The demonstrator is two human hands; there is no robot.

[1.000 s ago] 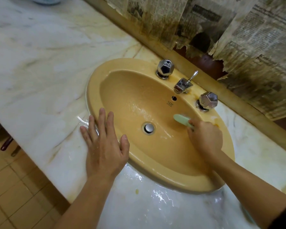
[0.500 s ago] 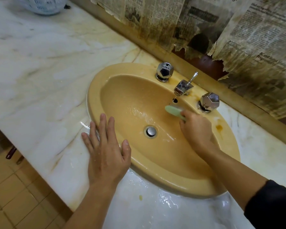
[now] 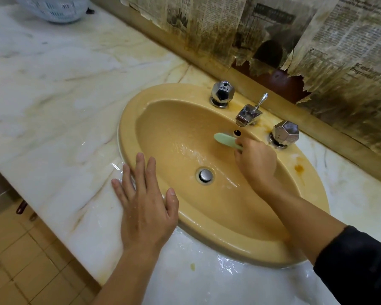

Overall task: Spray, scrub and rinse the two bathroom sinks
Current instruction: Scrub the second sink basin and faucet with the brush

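— Scrubbing already, are you? Your right hand [image 3: 256, 160] has its grip clamped on the green brush [image 3: 226, 140], its head against the back wall of the yellow sink [image 3: 207, 221] just below the spout [image 3: 248, 115].

— And the other?

— Your left hand [image 3: 146, 201] lies flat, fingers apart, on the sink's rim and the desk [image 3: 53, 95]. The basin looks wet, so I'd judge the spraying done. An orange stain [image 3: 299, 168] remains on the rim; rinsing is left, and a second sink isn't in view.

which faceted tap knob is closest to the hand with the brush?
The knob right of the spout, just beyond the right hand; the other knob sits left of the spout.
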